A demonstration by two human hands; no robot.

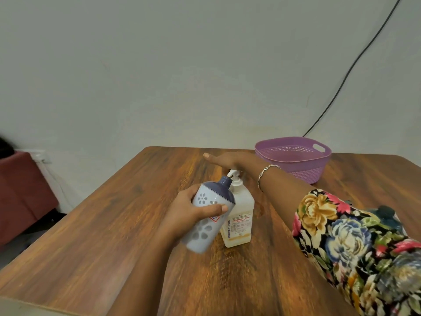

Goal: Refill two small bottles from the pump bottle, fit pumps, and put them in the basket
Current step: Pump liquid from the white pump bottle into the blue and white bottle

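The left hand [182, 215] is wrapped round the small bottle [209, 215], thumb across the front, holding it tilted so that its dark blue shoulder and open neck sit just at the spout of the pump head [233, 173]. The right hand [230, 159] lies flat, palm down and fingers straight, on top of that pump head and holds nothing. This looks like the filling step for the first of the two bottles. The next move would call for steady downward strokes while the neck stays lined up under the spout, or liquid will run down the outside. The small bottle is white with flower-shaped patterns, and its fill level cannot be seen. The pump bottle [239, 215] stands upright on the wooden table [114, 224], touching the small one; through its cloudy wall a yellowish layer shows near the base. The purple basket [303, 169] stands well apart at the far right of the table, and the part of its inside that shows holds nothing. No second small bottle and no loose pumps are in view.
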